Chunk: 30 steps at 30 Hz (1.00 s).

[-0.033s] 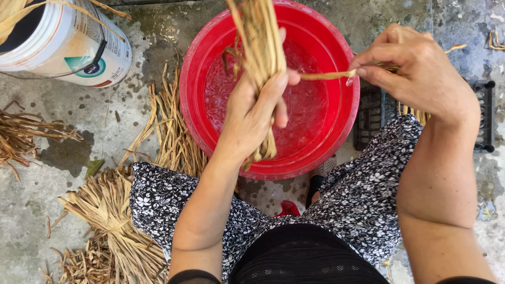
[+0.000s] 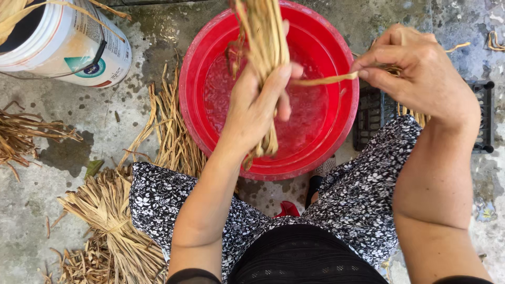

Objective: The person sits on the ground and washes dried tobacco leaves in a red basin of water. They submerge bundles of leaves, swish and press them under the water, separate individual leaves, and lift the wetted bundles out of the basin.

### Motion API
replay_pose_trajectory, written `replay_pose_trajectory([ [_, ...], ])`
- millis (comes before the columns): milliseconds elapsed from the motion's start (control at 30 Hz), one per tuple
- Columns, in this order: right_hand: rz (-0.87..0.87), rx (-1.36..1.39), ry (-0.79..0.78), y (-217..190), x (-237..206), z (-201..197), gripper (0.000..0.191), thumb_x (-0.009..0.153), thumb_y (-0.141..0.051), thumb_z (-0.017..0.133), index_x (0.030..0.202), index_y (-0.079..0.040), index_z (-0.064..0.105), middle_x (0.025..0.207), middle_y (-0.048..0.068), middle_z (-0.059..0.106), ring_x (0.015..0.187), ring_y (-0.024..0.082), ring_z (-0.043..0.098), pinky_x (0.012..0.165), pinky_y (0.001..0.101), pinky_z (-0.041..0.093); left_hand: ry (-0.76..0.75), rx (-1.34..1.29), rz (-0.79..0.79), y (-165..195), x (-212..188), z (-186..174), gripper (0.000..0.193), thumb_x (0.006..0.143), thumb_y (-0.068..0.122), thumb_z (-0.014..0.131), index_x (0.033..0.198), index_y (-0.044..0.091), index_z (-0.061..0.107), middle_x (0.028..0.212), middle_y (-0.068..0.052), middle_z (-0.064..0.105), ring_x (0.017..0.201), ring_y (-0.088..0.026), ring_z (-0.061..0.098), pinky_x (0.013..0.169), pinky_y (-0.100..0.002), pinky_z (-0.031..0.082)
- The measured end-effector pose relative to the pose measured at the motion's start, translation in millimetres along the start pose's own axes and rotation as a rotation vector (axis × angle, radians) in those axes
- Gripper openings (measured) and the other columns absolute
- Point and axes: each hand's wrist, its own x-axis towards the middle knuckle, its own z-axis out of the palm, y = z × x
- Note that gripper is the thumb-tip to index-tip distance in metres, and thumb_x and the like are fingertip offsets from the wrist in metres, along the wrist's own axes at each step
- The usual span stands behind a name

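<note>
The left hand [image 2: 258, 105] is closed around a bundle of dry straw-coloured fibre strips [image 2: 263, 37], held upright above the red basin [image 2: 200, 68]; the bundle's upper end runs out of view at the far edge and its lower end hangs below the fist, over the near rim. The right hand [image 2: 415, 73] is positioned to the right of the basin, thumb and forefinger pinched on a single strip [image 2: 323, 80] that spans level from the bundle to the fingertips. The two hands are apart, joined only by this strip. The basin stands on the concrete floor [image 2: 31, 210] and contains shallow water. A white plastic bucket [image 2: 68, 47] lies tilted at far left. Loose dried strips [image 2: 110, 215] are piled on the floor at near left, beside the person's patterned black-and-white trousers [image 2: 357, 205]. A black plastic crate [image 2: 481, 115] sits to the right, partly hidden by the right arm.
</note>
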Motion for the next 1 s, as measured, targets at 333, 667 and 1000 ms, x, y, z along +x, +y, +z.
replay_pose_trajectory([
  [333,-0.172,-0.126,0.070,68,6,58,0.009,0.097,-0.018,0.076,0.104,-0.015,0.080,0.096,0.009,0.067,0.090,0.025,0.065,0.088,0.0423,0.053,0.086,0.817,-0.302,-158,92,-66,0.075,0.096,0.050,0.061,0.152,0.003,0.041,0.152,-0.025,0.047,0.138,-0.035,0.048,0.114,-0.043,0.040],
  [667,-0.242,0.079,-0.005,53,23,79,0.014,0.091,-0.014,0.075,0.104,-0.013,0.079,0.099,0.009,0.064,0.102,0.028,0.061,0.095,0.0436,0.048,-0.251,0.403,-0.096,-219,-12,0,0.074,0.089,0.018,0.080,0.154,0.019,0.044,0.160,-0.016,0.042,0.152,-0.030,0.036,0.126,-0.041,0.029],
  [1000,-0.094,0.416,0.225,36,36,81,0.010,0.099,0.002,0.067,0.104,-0.002,0.074,0.099,0.007,0.070,0.081,0.017,0.058,0.076,0.0300,0.046,-0.062,0.385,-0.302,-215,-9,-33,0.015,0.100,0.025,0.066,0.109,0.013,0.064,0.116,-0.007,0.074,0.113,-0.020,0.069,0.101,-0.037,0.057],
])
